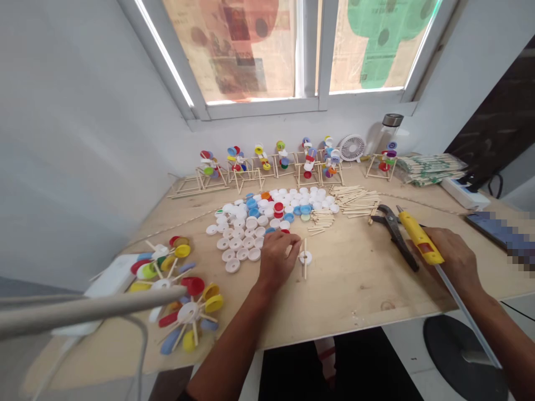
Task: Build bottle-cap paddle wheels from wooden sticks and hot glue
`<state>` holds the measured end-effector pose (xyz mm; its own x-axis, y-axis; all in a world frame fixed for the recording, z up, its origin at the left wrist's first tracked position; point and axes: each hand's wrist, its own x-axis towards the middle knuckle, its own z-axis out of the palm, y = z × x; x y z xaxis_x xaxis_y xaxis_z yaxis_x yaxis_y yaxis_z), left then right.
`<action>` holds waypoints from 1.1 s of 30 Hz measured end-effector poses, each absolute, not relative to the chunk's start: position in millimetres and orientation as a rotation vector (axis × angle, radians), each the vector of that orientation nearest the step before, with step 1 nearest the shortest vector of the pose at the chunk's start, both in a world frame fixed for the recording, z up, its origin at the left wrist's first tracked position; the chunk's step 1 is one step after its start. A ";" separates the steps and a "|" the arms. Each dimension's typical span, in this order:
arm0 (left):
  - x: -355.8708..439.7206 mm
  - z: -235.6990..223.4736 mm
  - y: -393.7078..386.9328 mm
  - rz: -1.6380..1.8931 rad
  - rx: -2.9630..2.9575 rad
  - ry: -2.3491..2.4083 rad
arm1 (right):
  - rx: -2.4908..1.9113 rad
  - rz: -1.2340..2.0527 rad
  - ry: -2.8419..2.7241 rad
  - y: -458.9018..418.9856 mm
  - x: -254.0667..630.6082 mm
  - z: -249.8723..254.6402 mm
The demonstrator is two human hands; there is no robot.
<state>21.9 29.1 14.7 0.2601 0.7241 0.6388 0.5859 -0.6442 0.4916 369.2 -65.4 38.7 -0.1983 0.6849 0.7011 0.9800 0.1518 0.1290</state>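
Note:
My left hand (279,257) is closed, its fingers pinched together just left of a white round cap (308,259). Thin wooden sticks (305,274) cross that cap, which lies flat on the table. Whatever the left fingertips hold is too small to make out. On the right, my right hand (455,259) is closed around the handle of a yellow hot glue gun (420,236). Its nozzle points up and to the left, and a long clear glue stick (468,314) runs out of its back. Black-handled pliers (395,231) lie just left of the glue gun.
Loose bottle caps (236,244) and cut wooden sticks (355,201) spread across the table's middle. Colourful cap wheels (189,313) lie at left near a cable (92,309). Stick stands with wheels (307,164) line the back, beside a small fan (352,148). A phone (497,231) lies right.

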 end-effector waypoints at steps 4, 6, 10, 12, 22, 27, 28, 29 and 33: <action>22.6 16.1 28.8 1.335 2.344 1.246 | -1.778 -0.692 -2.054 -64.9 406.3 23.9; 22.7 16.7 28.7 1.342 2.320 1.254 | -1.793 -0.644 -2.113 -62.4 416.7 20.1; 22.3 16.2 28.7 1.334 2.287 1.281 | -1.747 -0.647 -2.192 -53.2 428.0 15.1; 22.0 15.4 29.0 1.327 2.267 1.293 | -1.766 -0.634 -2.204 -48.6 431.0 13.3; 21.3 15.3 28.4 1.348 2.055 1.302 | -1.906 -0.507 -2.202 -46.9 429.9 15.1; 20.4 26.5 29.3 1.367 1.705 1.257 | -1.885 -0.562 -2.230 -53.4 443.3 16.0; 20.2 30.2 28.8 1.382 1.629 1.233 | -1.868 -0.575 -2.216 -55.9 445.1 17.7; 20.2 33.9 27.4 1.392 1.557 1.204 | -1.844 -0.581 -2.192 -58.8 444.8 20.2; 26.9 44.3 7.7 1.404 1.230 1.084 | -1.701 -0.523 -1.967 -71.6 410.7 35.8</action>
